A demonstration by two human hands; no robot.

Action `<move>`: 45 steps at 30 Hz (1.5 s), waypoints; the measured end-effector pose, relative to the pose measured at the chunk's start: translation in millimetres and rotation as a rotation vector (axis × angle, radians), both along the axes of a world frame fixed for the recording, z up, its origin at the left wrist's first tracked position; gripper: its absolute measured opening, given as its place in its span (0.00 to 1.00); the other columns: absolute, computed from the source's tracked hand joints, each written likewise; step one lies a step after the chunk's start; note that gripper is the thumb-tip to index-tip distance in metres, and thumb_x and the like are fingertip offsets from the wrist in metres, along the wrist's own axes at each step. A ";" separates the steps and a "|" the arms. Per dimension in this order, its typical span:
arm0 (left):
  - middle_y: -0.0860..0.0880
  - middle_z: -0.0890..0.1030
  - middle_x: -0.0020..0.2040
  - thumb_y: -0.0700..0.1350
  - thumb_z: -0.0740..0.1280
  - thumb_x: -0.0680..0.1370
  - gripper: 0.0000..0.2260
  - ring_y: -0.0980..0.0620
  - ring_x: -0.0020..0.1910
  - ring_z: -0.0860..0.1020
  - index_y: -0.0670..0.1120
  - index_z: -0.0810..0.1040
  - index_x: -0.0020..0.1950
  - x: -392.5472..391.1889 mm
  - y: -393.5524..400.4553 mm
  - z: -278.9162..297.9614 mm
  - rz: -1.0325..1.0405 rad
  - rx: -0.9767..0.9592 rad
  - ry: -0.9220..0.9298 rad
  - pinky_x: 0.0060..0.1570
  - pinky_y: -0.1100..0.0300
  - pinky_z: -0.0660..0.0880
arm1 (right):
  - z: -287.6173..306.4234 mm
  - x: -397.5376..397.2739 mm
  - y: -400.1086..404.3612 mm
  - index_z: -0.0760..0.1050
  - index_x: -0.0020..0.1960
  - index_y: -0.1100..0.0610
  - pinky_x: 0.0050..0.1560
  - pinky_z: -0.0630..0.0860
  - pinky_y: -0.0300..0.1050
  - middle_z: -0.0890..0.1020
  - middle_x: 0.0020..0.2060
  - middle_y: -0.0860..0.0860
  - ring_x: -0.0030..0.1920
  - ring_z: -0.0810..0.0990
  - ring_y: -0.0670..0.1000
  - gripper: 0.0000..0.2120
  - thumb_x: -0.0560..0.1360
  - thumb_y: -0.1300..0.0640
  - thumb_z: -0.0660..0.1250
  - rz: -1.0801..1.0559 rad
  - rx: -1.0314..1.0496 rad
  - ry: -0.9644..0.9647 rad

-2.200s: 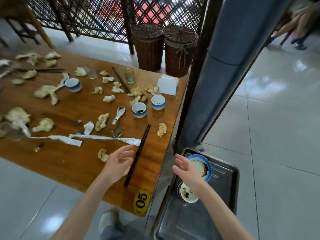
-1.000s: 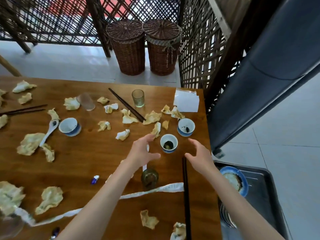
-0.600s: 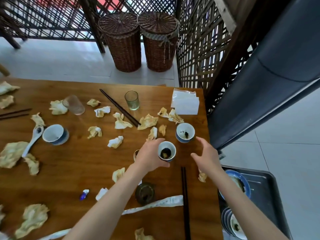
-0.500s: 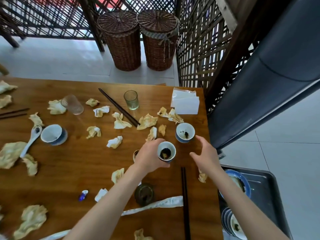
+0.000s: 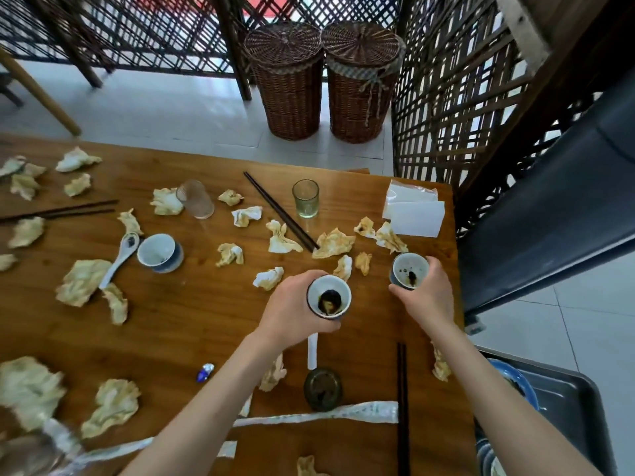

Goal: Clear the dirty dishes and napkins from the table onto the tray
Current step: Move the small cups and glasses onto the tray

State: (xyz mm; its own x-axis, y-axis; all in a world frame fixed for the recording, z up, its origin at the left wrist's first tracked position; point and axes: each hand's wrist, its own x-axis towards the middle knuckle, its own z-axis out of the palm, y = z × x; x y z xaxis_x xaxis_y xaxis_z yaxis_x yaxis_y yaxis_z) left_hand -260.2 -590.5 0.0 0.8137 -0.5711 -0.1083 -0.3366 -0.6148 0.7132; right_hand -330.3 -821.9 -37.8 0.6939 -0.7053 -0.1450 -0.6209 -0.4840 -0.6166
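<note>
Wooden bench point(image 5: 192, 324) below a lattice screen is littered with crumpled napkins point(image 5: 82, 281), a third cup point(image 5: 159, 252) and a spoon point(image 5: 122, 255) on the left. At centre the left hand point(image 5: 292, 314) now has its fingers curled round a dirty cup point(image 5: 329, 297) — half a second ago only this one was held. The right hand point(image 5: 426, 297) has since closed round a second cup point(image 5: 409, 271). Both are ready, I judge, for the tray point(image 5: 580, 407) at far right.

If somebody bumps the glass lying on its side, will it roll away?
Probably: the tipped glass looks round and smooth, so a nudge would likely roll it. The crumpled napkin touching it might stop it that way. It looks like thin clear glass, so likely breakable.
</note>
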 end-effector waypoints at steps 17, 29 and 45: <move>0.71 0.71 0.45 0.54 0.80 0.58 0.31 0.75 0.48 0.71 0.59 0.71 0.57 39.7 150.6 42.5 0.246 -0.045 -0.067 0.37 0.79 0.66 | 53.1 15.1 77.6 0.67 0.64 0.59 0.50 0.75 0.49 0.77 0.56 0.55 0.55 0.76 0.56 0.37 0.61 0.51 0.80 0.112 -0.098 -0.082; 0.61 0.77 0.49 0.55 0.81 0.57 0.33 0.60 0.48 0.74 0.55 0.74 0.60 121.2 312.3 56.4 0.253 -0.007 -0.039 0.40 0.75 0.65 | 65.5 84.4 249.9 0.69 0.63 0.55 0.45 0.77 0.45 0.77 0.53 0.52 0.50 0.75 0.50 0.37 0.59 0.46 0.79 0.118 -0.054 -0.136; 0.64 0.75 0.48 0.53 0.81 0.58 0.31 0.62 0.48 0.75 0.59 0.72 0.56 174.1 416.7 43.8 0.248 -0.041 0.008 0.42 0.73 0.69 | 52.7 193.0 384.9 0.68 0.63 0.54 0.44 0.70 0.40 0.77 0.55 0.49 0.54 0.75 0.50 0.38 0.59 0.44 0.79 0.136 0.018 -0.126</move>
